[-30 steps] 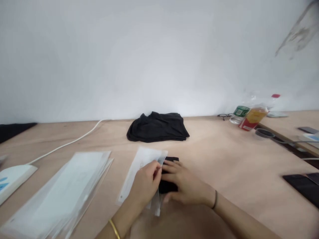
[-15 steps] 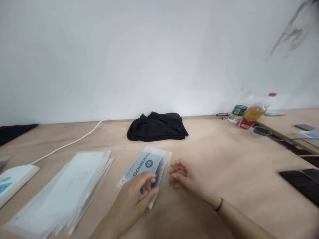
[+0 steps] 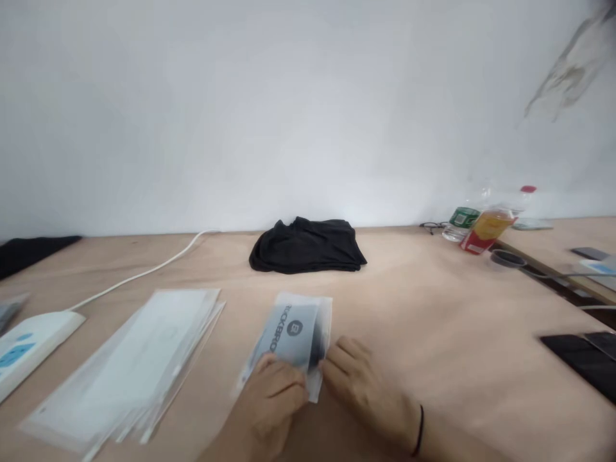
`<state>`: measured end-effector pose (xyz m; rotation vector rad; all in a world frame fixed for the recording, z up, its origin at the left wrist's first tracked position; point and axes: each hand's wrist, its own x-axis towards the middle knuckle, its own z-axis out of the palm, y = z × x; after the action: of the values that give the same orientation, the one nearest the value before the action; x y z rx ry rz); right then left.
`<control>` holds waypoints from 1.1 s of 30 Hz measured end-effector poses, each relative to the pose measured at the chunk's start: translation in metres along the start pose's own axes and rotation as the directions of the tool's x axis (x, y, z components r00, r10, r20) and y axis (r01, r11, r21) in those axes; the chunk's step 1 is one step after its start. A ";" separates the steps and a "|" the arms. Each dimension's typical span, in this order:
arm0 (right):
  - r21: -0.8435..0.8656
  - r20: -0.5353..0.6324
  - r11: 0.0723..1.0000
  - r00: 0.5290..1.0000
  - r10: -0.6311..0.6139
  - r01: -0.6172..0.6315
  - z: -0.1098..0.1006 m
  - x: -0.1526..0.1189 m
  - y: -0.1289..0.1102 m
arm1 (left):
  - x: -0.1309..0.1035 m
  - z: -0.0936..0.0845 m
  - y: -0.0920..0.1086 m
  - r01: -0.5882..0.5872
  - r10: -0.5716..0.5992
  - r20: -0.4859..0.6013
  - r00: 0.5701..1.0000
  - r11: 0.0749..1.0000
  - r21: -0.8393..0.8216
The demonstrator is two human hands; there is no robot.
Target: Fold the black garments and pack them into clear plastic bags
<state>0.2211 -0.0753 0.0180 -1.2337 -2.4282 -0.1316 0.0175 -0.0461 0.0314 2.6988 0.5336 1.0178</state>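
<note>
A clear plastic zip bag [image 3: 323, 321] lies on the table in front of me, with a grey printed card [image 3: 293, 330] and something dark inside. My left hand [image 3: 274, 401] covers the bag's near left part, its fingers curled closed on the near edge. At the bag's right edge, my right hand [image 3: 356, 378] is closed, thumb and fingertips pinching the plastic near the corner. A dark band circles my right wrist. The hands hide the lower part of the bag and the exact finger contact.
Flat plastic bags [image 3: 139, 359] lie stacked to the left, beside a white device [image 3: 41, 340] with a cord. Folded black cloth [image 3: 308, 246] rests by the wall. A water bottle [image 3: 461, 221], a red-yellow drink bottle [image 3: 488, 228] and a black phone-like item [image 3: 582, 359] are at right.
Both hands have come down onto the bag and closed at its near and right edges. Before, the fingers were loosely curled, with the right hand apart from the bag.
</note>
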 end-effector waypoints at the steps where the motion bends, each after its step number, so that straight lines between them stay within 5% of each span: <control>1: -0.039 0.000 0.999 1.000 0.023 -0.023 0.002 -0.002 0.013 | -0.004 -0.005 0.000 -0.011 0.010 -0.021 1.000 0.999 -0.035; 4: -0.124 -0.015 0.980 0.988 0.154 -0.155 0.003 -0.008 0.050 | -0.014 -0.024 -0.001 0.011 -0.006 0.091 0.996 0.998 -0.056; 7: -0.127 -0.014 0.969 0.978 0.210 -0.210 -0.004 -0.011 0.064 | -0.017 -0.035 -0.001 0.083 -0.116 0.291 0.950 0.989 0.124; 11: 0.055 0.112 0.992 0.988 0.108 -0.115 -0.011 -0.009 0.044 | -0.018 -0.022 -0.004 0.094 -0.227 0.402 0.887 0.941 0.325; 16: 0.334 0.291 0.935 0.956 0.018 -0.119 -0.008 0.003 0.030 | -0.029 -0.001 -0.013 0.094 -0.267 0.482 0.834 0.931 0.353; 19: 0.334 0.195 0.894 0.950 0.244 -0.298 -0.003 0.020 0.043 | -0.034 0.008 -0.021 0.045 -0.222 0.518 0.826 0.942 0.333; 22: 0.257 0.146 0.823 0.862 0.486 -0.507 0.001 0.026 0.067 | -0.032 0.013 -0.029 -0.062 -0.095 0.549 0.830 0.964 0.260; 26: 0.138 0.129 0.765 0.778 0.615 -0.629 -0.021 -0.010 0.123 | -0.012 -0.006 -0.044 0.019 -0.161 0.493 0.855 0.960 0.280; 30: -0.078 -0.066 0.646 0.651 0.756 -0.759 -0.057 -0.042 0.178 | 0.030 -0.030 -0.085 0.209 -0.353 0.323 0.878 0.891 0.403; 33: -0.189 -0.165 0.633 0.660 0.733 -0.750 -0.055 -0.022 0.193 | 0.072 -0.025 -0.124 0.255 -0.390 0.226 0.892 0.850 0.461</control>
<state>0.4026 0.0102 0.0395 -2.2025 -1.6696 -0.2244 0.0187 0.0979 0.0536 2.8919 1.2179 0.4002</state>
